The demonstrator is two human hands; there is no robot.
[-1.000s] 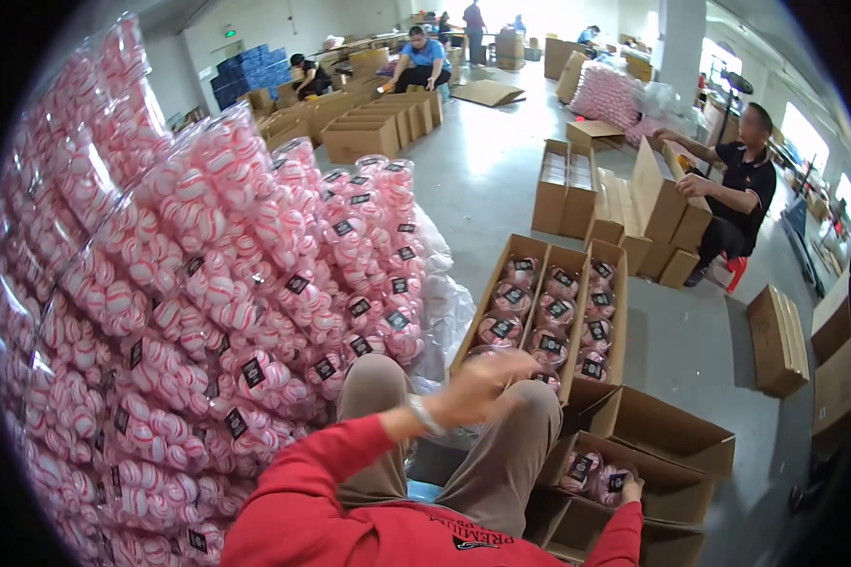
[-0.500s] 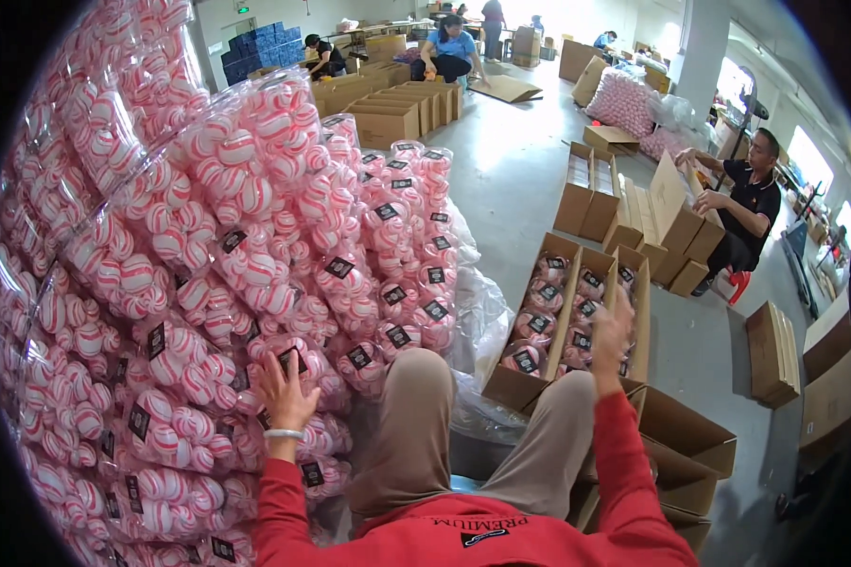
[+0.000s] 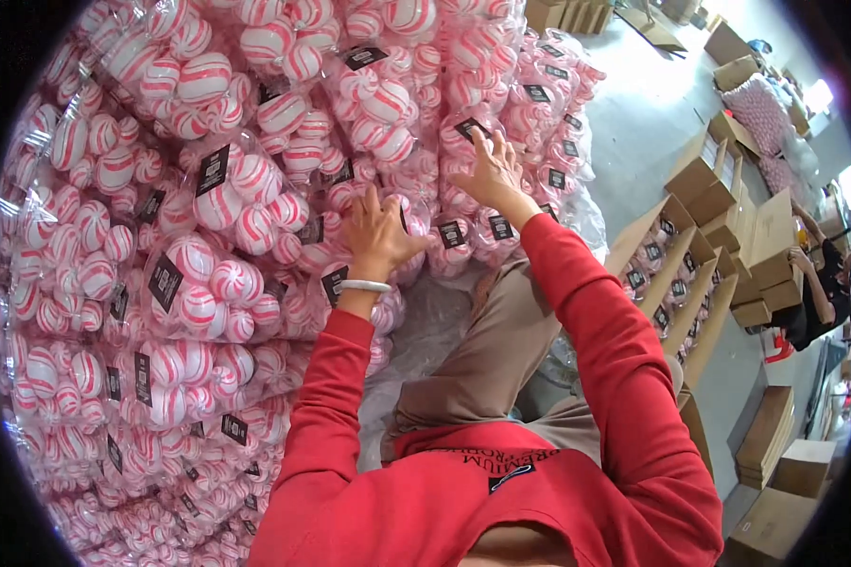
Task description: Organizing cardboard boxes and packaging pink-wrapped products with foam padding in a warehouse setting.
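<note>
A tall heap of clear bags [image 3: 208, 217] filled with pink-and-white striped balls, each with a black tag, fills the left and middle of the head view. My left hand [image 3: 376, 231], with a white band at the wrist, lies flat with fingers spread on a bag low in the heap. Further up, my right hand [image 3: 487, 170] presses with spread fingers on another bag [image 3: 463, 132]. Neither hand has closed around a bag. Red sleeves cover both arms, and my legs in tan trousers [image 3: 501, 350] stretch toward the heap.
Open cardboard boxes [image 3: 676, 274] partly packed with the same bags stand in a row to my right on the grey floor. More flat and stacked cartons [image 3: 771, 439] lie at the right edge, where another person [image 3: 818, 293] sits working among boxes.
My view has swung left and down onto the heap. The right hand came across from the boxes to the bags, and the left hand moved up onto a bag.
</note>
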